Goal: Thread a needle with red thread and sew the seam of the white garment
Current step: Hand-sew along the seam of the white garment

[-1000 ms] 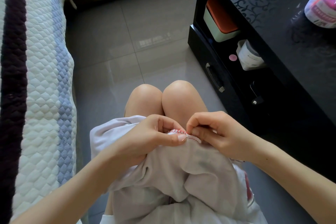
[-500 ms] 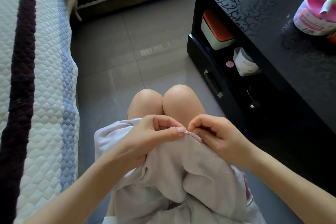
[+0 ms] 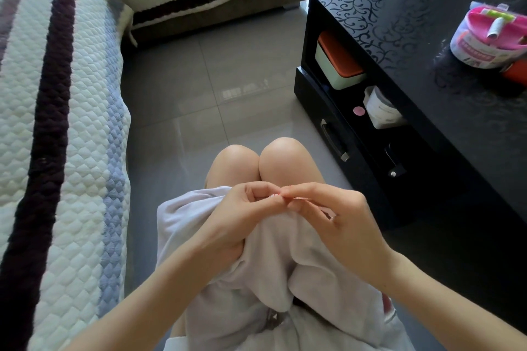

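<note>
The white garment (image 3: 273,251) lies bunched over the person's lap, its seam lifted to the fingertips just in front of the knees. A short run of red stitches (image 3: 274,195) shows along that edge, so I judge the threading done and the sewing under way; how much seam is left I cannot say (the hands and folds cover most of the edge). The left hand (image 3: 236,219) grips the cloth, fingers curled, thumb pressing the seam against the forefinger. The right hand (image 3: 336,216) meets it tip to tip, thumb and forefinger pinching the seam's edge, the other fingers loosely bent. The needle is too small to make out, so whether it sits in that pinch I cannot tell. To the right stands a black cabinet (image 3: 413,23). On its open shelf a pale green box (image 3: 336,71) has its orange lid on, with a white tub (image 3: 380,110) just beside it; what either holds is hidden. On the cabinet top a pink-lidded tub (image 3: 484,45) carries a small white roll (image 3: 495,28) on its lid. A quilted striped cover (image 3: 71,122) lies at the left.
</note>
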